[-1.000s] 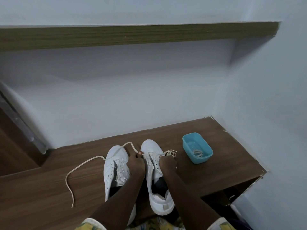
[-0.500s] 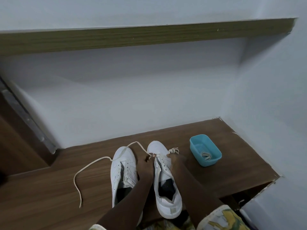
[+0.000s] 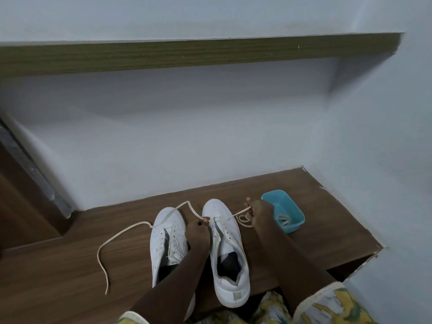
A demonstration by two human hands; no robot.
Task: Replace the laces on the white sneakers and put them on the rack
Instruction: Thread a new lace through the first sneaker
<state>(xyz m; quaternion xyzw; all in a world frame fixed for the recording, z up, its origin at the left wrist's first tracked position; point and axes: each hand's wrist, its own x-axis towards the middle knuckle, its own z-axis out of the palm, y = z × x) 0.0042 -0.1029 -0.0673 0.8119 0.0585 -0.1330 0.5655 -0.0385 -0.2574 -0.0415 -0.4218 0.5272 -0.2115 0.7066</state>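
- Sneakers: we count two white ones, the left sneaker and the right sneaker. They stand side by side on the wooden surface, toes toward the wall.
- Laces: we count two. One long cream lace trails over the wood, crosses the left sneaker's toe and reaches the front of the right sneaker. A second lace lies coiled in the single blue tub, near the right sneaker.
- Hands: we count two. The left hand has its fingers curled together, pinching the cream lace at the right sneaker's front eyelets. The right hand, just beside the tub, has its fingers drawn in around the lace's other end, with a loose loop hanging below it.
- Hidden parts: the left forearm covers part of the left sneaker's heel. We cannot tell which eyelets the lace passes through. The patterned sleeves are cut off at the lower edge.
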